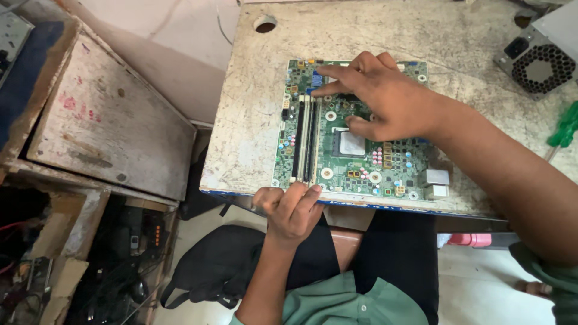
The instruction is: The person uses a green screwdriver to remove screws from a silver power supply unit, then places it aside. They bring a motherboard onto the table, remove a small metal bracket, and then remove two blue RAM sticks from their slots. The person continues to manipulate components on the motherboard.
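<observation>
A green motherboard (355, 129) lies flat on a worn, pale table (253, 102), its near edge close to the table's near edge. The right hand (376, 99) rests on the far half of the board, index finger extended toward the far-left corner, thumb beside the square processor socket (351, 143); the hand is spread and pressing down, not closed around anything. The left hand (291, 207) sits at the near-left corner, fingers curled together against the board's edge at the near ends of the long memory slots (304, 141); whether it pinches the edge or only steadies it cannot be told. The board is judged light, thin and stiff, yet fragile: small capacitors, pins and the socket stand proud of its surface. Hold is best taken at the bare edges or corners, with both hands apart, keeping fingers off the socket. A grey power supply (542, 60) sits at the far right, and a green-handled screwdriver (565, 127) lies at the right edge.
</observation>
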